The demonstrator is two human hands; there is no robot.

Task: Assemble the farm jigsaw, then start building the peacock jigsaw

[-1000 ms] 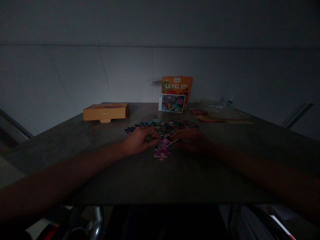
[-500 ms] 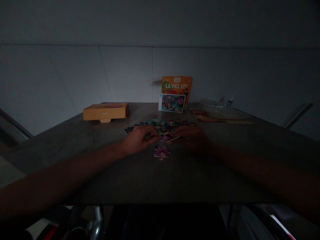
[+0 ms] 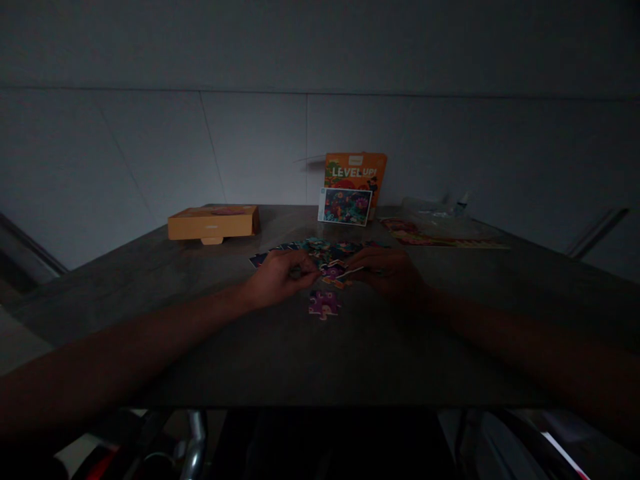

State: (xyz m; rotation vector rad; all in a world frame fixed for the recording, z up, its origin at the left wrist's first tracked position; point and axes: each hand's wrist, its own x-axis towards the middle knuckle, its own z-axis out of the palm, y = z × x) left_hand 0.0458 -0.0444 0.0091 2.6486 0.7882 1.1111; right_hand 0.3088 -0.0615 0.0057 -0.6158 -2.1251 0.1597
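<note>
My left hand (image 3: 281, 277) rests over the table with thumb and forefinger pinched at the left edge of a small purple puzzle piece (image 3: 333, 271). Across from it, my right hand (image 3: 390, 272) grips another puzzle piece (image 3: 354, 272), tilted so that its pale edge shows; its picture is hard to see in the dim light. Nearer to me, a purple puzzle piece (image 3: 324, 305) lies flat and apart from the others. Behind both hands spreads a heap of dark, colourful puzzle pieces (image 3: 320, 248), partly hidden by my fingers.
An orange box (image 3: 213, 223) lies at the back left of the grey table (image 3: 300, 360). Against the wall stands an orange "LEVEL UP!" box (image 3: 356, 167), with a picture card (image 3: 345, 207) in front. Clear plastic wrapping (image 3: 440, 217) lies on a printed sheet (image 3: 465, 243) at the right.
My right hand has shifted its piece slightly up and away from the middle, uncovering more of the pieces between my hands. My left hand has barely moved.
</note>
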